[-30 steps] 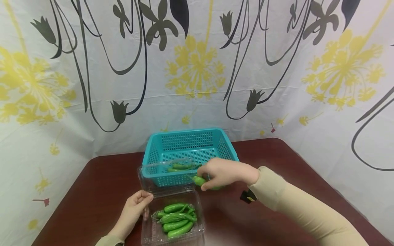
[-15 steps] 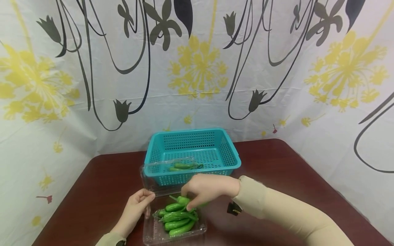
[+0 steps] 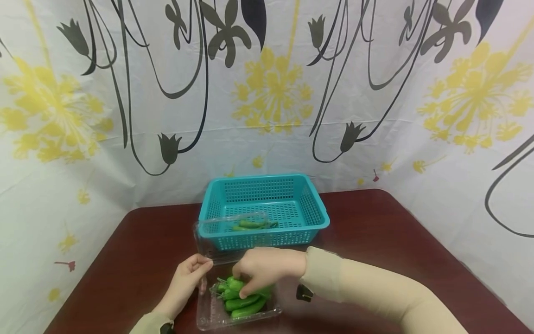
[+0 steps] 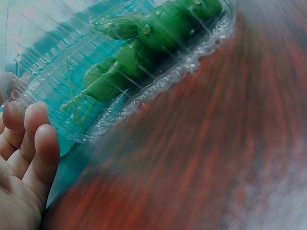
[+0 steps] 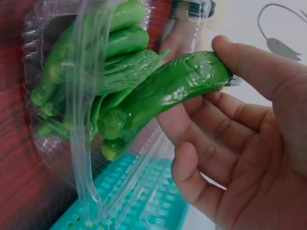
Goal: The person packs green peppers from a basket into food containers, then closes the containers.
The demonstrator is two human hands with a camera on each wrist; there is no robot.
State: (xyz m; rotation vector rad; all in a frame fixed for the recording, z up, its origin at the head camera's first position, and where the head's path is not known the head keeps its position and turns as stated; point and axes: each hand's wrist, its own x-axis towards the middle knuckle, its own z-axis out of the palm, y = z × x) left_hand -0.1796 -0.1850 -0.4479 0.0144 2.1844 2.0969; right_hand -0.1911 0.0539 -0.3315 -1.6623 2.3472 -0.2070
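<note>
The right hand [image 5: 249,153] pinches a green pepper [image 5: 180,79], perhaps two.

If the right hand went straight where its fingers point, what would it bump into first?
Probably the green peppers lying in the clear box. The right hand points down at them, so the held pepper would hit first. It may already be touching; I can't tell the gap.
</note>
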